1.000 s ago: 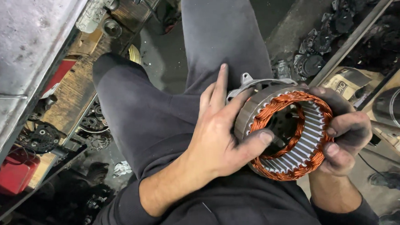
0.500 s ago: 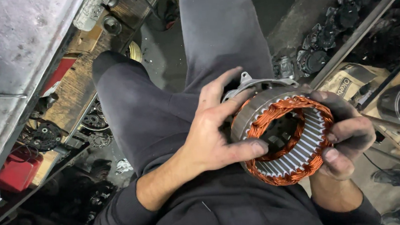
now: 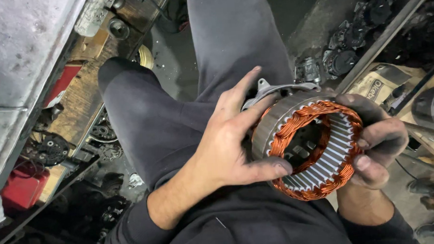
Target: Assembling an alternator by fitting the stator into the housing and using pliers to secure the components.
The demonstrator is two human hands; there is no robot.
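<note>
I hold a round stator (image 3: 311, 146) over my lap, a grey steel ring with copper windings along its rim and a slotted inner wall. A grey metal housing (image 3: 274, 90) sticks out behind it. My left hand (image 3: 228, 141) grips its left side, thumb on the lower copper rim and fingers spread over the outer wall. My right hand (image 3: 376, 141), dark with grime, clasps the right side, fingers curled over the copper edge. My legs in dark grey trousers (image 3: 152, 120) are underneath.
A grey metal bench top (image 3: 16, 63) runs along the left, with a wooden shelf (image 3: 82, 94) and a red container (image 3: 22, 189) below. Dark round machine parts (image 3: 342, 58) lie on the floor at upper right, beside a metal bar (image 3: 385, 34) and a cardboard box (image 3: 378, 84).
My left hand's fingers have spread a little and shifted on the stator's outer wall. The stator has tilted slightly, showing more of its inner slots.
</note>
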